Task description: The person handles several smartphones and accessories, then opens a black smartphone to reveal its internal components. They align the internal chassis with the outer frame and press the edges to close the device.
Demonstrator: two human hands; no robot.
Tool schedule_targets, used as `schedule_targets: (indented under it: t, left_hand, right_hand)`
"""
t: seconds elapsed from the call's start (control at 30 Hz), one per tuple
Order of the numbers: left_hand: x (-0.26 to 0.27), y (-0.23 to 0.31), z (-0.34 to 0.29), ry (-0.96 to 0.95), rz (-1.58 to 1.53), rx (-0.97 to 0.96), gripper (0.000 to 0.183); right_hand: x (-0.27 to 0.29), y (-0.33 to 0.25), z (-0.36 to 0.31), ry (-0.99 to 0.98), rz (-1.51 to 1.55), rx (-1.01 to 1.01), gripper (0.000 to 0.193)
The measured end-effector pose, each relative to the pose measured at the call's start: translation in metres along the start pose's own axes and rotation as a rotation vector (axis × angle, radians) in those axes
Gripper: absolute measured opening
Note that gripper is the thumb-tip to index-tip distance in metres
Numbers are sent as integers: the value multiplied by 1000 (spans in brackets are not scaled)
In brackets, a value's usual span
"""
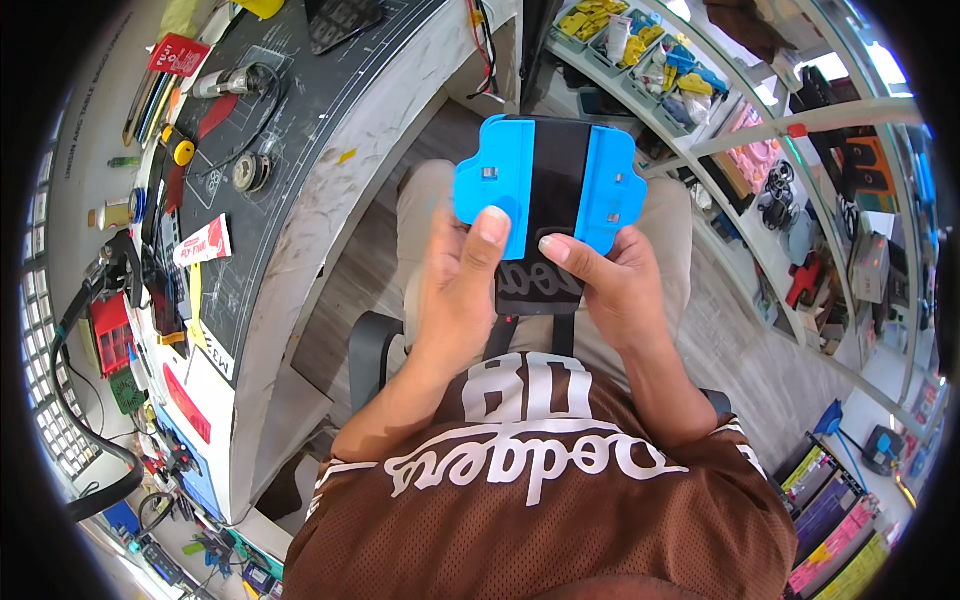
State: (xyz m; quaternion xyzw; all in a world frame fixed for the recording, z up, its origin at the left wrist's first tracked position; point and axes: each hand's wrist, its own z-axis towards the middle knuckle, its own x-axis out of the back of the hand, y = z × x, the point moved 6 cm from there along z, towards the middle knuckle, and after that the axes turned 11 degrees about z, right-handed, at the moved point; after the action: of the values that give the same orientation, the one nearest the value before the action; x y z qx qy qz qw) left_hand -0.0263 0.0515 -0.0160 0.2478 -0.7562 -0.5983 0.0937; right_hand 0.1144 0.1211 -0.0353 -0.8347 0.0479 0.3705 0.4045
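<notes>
Head view: one left hand and one right hand grip one black phone above the lap. Two blue clips sit on it, one along each long side. One thumb presses the left clip; one thumb lies on the phone. Other fingers are mostly hidden underneath. One tube lies on one dark mat, to the left.

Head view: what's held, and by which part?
A phone, by its lower half: left hand low on the left clip, right hand at the right clip, thumb on the phone.
</notes>
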Motion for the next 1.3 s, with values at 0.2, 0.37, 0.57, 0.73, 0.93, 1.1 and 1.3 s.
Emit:
schedule_targets:
  t: [0.2, 0.37, 0.57, 0.73, 0.93, 1.1, 1.3]
  left_hand:
    - [14, 12, 8, 46, -27, -77, 30]
    - [17, 8, 6, 54, -35, -75, 30]
    - [10, 11, 6, 76, -64, -14, 26]
    - [-1, 0, 1, -17, -9, 128, 31]
    - [3, -20, 11, -54, -13, 264, 45]
    - [-2, -23, 36, -34, -216, 256, 52]
    - [-28, -21, 66, -97, -199, 242, 55]
  right_hand:
    - [-4, 0, -1, -19, -26, 21, 27]
    - [-5, -1, -2, -20, -54, 18, 27]
    - [-5, -2, -1, -22, -46, 19, 28]
    - [1, 1, -1, -3, -19, -99, 31]
    - [9, -2, 9, -81, -189, -61, 40]
    - [47, -70, 48, -84, -316, 111, 54]
    - [278, -158, 220, 448, -916, 403, 28]
